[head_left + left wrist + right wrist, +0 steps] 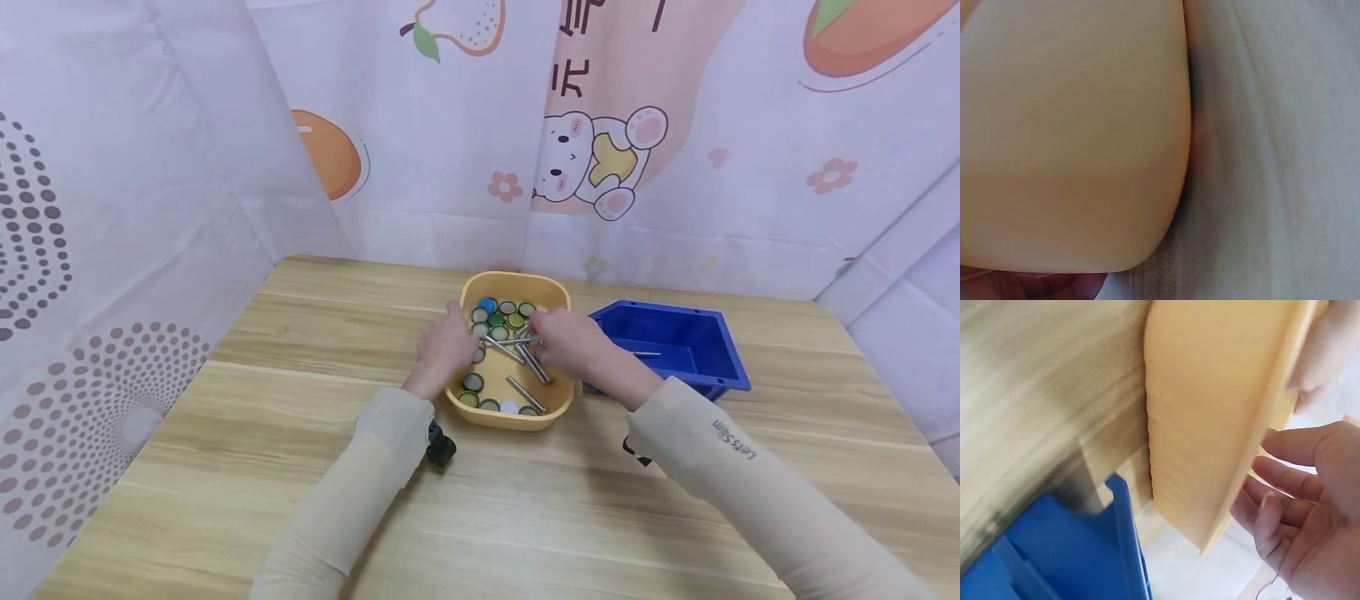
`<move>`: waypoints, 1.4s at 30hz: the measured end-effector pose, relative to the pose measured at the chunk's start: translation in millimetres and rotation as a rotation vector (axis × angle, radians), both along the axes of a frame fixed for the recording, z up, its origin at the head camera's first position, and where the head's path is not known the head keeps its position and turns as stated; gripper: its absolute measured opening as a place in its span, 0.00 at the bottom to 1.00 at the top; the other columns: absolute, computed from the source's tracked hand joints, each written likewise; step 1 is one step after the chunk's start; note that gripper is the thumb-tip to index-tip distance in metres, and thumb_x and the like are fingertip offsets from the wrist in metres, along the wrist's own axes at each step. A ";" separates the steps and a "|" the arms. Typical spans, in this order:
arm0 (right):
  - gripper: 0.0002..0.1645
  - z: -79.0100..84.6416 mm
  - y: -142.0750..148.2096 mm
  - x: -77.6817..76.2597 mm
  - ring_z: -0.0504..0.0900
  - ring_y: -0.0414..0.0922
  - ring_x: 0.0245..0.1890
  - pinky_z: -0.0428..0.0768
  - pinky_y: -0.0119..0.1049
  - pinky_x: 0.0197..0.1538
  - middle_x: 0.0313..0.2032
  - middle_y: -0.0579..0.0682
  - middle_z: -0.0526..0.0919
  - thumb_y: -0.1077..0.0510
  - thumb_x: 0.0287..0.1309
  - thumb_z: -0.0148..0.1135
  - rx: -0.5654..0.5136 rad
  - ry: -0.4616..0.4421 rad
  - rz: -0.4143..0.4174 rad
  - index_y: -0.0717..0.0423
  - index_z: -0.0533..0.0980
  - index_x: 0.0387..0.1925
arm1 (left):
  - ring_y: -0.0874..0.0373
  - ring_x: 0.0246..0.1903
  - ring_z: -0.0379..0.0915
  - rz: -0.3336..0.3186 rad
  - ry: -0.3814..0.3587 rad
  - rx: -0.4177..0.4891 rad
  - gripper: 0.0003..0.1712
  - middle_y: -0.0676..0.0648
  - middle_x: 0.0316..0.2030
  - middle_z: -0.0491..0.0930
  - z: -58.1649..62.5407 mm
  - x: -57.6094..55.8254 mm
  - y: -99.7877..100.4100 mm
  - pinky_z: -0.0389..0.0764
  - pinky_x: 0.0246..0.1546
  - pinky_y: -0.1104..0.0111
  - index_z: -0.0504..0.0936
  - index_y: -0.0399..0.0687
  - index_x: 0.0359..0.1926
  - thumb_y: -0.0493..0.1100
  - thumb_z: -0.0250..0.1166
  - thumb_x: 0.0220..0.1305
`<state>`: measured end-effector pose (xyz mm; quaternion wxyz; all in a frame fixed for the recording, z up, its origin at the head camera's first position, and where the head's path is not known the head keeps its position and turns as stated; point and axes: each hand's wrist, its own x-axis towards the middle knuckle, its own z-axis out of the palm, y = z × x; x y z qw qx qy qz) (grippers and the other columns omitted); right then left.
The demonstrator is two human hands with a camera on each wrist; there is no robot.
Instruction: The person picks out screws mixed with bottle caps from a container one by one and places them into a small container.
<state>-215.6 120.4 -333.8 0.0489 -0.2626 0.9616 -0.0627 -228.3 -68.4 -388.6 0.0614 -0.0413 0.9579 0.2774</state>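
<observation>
Working among the metal rods (526, 394) and bottle caps (473, 382) inside the yellow bin (517, 422) probably calls for light fingertip contact (caps likely slide easily). The right hand's (577, 346) fingers bend, slightly apart, at the rim; whether they or the left hand's (447, 346) grip anything, I cannot tell.

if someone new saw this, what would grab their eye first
Probably the yellow tub on the table, holding bottle caps and metal rods, with the left hand and right hand at opposite sides. The blue bin just to its right stands out next. Behind, a sideways cartoon bear decorates the curtain.
</observation>
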 end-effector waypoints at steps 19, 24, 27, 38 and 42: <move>0.12 -36.5 -28.3 12.5 0.82 0.51 0.28 0.82 0.48 0.29 0.28 0.55 0.83 0.55 0.62 0.59 0.280 0.083 -0.074 0.56 0.79 0.26 | 0.50 0.26 0.75 -0.003 0.003 -0.022 0.23 0.44 0.31 0.77 1.3 2.5 2.4 0.71 0.22 0.64 0.63 0.42 0.58 0.43 0.57 0.66; 0.13 -36.1 -32.2 15.3 0.82 0.51 0.29 0.81 0.49 0.29 0.29 0.55 0.83 0.52 0.61 0.61 0.242 0.034 -0.153 0.55 0.78 0.24 | 0.50 0.26 0.74 0.001 0.004 -0.017 0.23 0.45 0.30 0.77 0.3 2.0 2.2 0.70 0.22 0.63 0.62 0.43 0.58 0.43 0.56 0.66; 0.13 -34.9 -34.4 16.8 0.81 0.52 0.30 0.81 0.47 0.28 0.30 0.55 0.82 0.53 0.62 0.61 0.193 -0.020 -0.194 0.56 0.77 0.25 | 0.51 0.25 0.74 0.004 0.003 -0.017 0.22 0.45 0.30 0.77 -0.7 1.8 1.4 0.70 0.22 0.64 0.63 0.43 0.58 0.43 0.56 0.66; 0.12 -40.2 -38.7 19.5 0.85 0.58 0.33 0.84 0.49 0.37 0.32 0.64 0.83 0.59 0.60 0.61 0.077 -0.028 -0.207 0.68 0.75 0.35 | 0.50 0.26 0.75 -0.002 0.013 -0.027 0.22 0.44 0.30 0.77 -0.2 -0.1 -0.2 0.71 0.22 0.63 0.63 0.42 0.57 0.43 0.55 0.66; 0.15 -44.5 -37.0 19.3 0.83 0.55 0.29 0.83 0.46 0.32 0.29 0.62 0.82 0.57 0.58 0.63 0.060 -0.031 -0.207 0.67 0.72 0.36 | 0.50 0.26 0.75 -0.010 0.013 -0.033 0.22 0.44 0.30 0.77 -0.1 -0.1 0.0 0.71 0.22 0.63 0.62 0.42 0.57 0.43 0.55 0.66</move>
